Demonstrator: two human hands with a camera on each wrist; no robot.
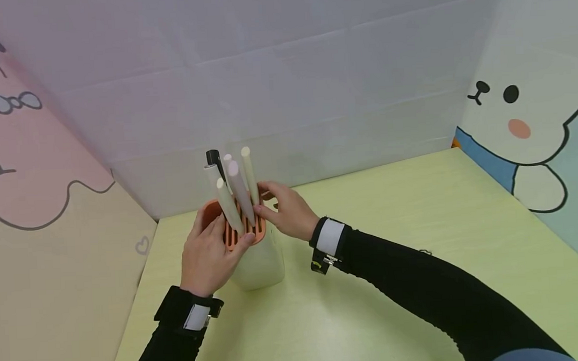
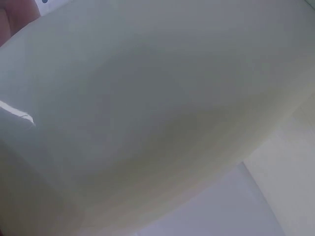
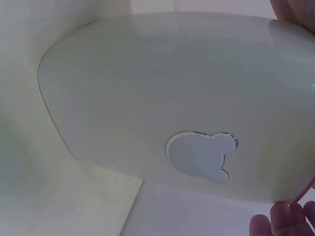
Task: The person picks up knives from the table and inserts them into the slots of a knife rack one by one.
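Note:
A pale knife block (image 1: 261, 265) stands on the table with an orange slotted top (image 1: 259, 236). Several handles rise from it, among them a lilac handle (image 1: 240, 190), a cream handle (image 1: 227, 202) and a black-ended one (image 1: 212, 157). My left hand (image 1: 207, 259) grips the top at the left, its thumb along the front rim. On the other side, my right hand (image 1: 289, 211) holds the rim between thumb and fingers, close beside a cream handle (image 1: 250, 174). The right wrist view shows a bear-shaped emblem (image 3: 197, 155) on the block's smooth side.
The light yellow-green table (image 1: 372, 311) extends to the right and front of the block. Behind it rises a pale sheet wall (image 1: 290, 94). Cartoon-printed panels flank it, a pink-and-cream panel (image 1: 70, 265) at left and a bear-printed panel (image 1: 536, 67) at right.

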